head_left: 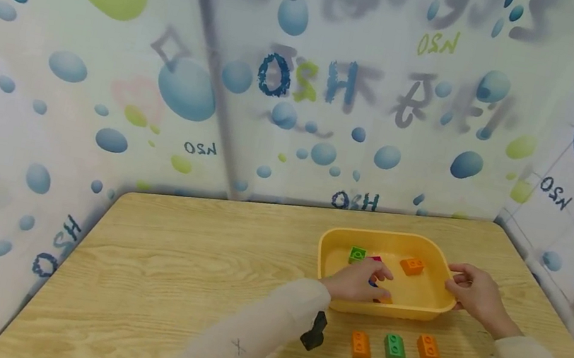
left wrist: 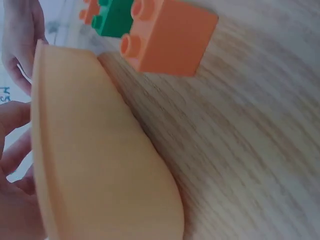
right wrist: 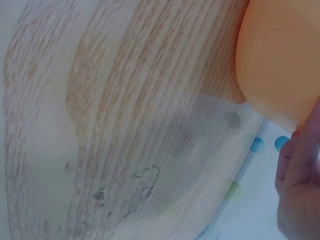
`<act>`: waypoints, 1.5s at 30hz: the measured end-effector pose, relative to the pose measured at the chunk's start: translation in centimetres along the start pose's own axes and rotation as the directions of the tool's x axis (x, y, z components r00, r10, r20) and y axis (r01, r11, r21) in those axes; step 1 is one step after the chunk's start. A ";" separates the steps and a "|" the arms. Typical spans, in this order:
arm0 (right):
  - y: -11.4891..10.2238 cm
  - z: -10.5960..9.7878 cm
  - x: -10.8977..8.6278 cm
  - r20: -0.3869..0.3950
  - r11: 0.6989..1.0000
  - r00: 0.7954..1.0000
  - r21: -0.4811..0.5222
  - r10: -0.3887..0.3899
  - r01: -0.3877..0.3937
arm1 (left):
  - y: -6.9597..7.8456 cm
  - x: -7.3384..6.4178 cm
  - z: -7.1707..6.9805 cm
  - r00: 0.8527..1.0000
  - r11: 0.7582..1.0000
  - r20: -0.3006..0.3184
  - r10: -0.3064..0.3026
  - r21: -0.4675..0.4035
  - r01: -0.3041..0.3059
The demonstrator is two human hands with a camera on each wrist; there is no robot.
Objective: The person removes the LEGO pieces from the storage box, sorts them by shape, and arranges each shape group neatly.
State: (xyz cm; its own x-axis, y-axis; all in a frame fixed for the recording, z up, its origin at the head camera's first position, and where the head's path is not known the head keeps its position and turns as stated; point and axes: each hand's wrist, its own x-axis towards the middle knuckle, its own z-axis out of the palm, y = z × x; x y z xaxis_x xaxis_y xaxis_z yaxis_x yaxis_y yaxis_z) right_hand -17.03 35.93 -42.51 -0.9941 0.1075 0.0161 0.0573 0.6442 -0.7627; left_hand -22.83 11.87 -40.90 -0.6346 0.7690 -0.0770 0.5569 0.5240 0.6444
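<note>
A yellow plastic tray (head_left: 373, 309) with raised walls sits on the wooden table. My left hand (head_left: 358, 280) reaches over its near wall, thumb and fingers spread apart above a blue block (head_left: 372, 283) that they partly cover. By the thumb an orange piece (head_left: 387, 298) peeks out. Farther in lie a green block (head_left: 357, 255), a pink block (head_left: 376, 259), mostly hidden, and an orange block (head_left: 412, 266). At the tray's right end my right hand (head_left: 478, 296) grips the rim, thumb on top and fingers outside.
In front of the tray stand an orange block (head_left: 360, 345), a green block (head_left: 395, 348) and another orange block (head_left: 429, 349) in a row. The wooden table (head_left: 202, 266) extends to the left. A patterned curtain (head_left: 296, 129) rises behind its back edge.
</note>
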 end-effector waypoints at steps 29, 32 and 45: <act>-0.1 0.0 0.1 -0.011 1.000 1.000 0.013 -0.006 0.006 | -0.4 2.8 0.6 0.976 0.968 0.194 -0.099 0.248 0.049; -0.1 0.0 0.1 -0.011 1.000 1.000 0.016 -0.004 0.004 | -0.5 2.9 0.7 0.976 0.970 0.192 -0.103 0.234 0.056; -0.1 -0.2 0.0 -0.011 1.000 1.000 0.016 0.003 -0.002 | -0.3 2.9 0.6 0.974 0.985 0.168 -0.149 0.117 0.130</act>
State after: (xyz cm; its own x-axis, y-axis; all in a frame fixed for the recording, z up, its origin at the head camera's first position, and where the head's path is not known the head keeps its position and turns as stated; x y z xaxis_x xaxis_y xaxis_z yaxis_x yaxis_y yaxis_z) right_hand -17.02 35.99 -42.36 -0.9928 0.1177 0.0214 0.0583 0.6321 -0.7727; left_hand -24.52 14.18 -41.82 -0.6113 0.7328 -0.2988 0.5284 0.6590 0.5353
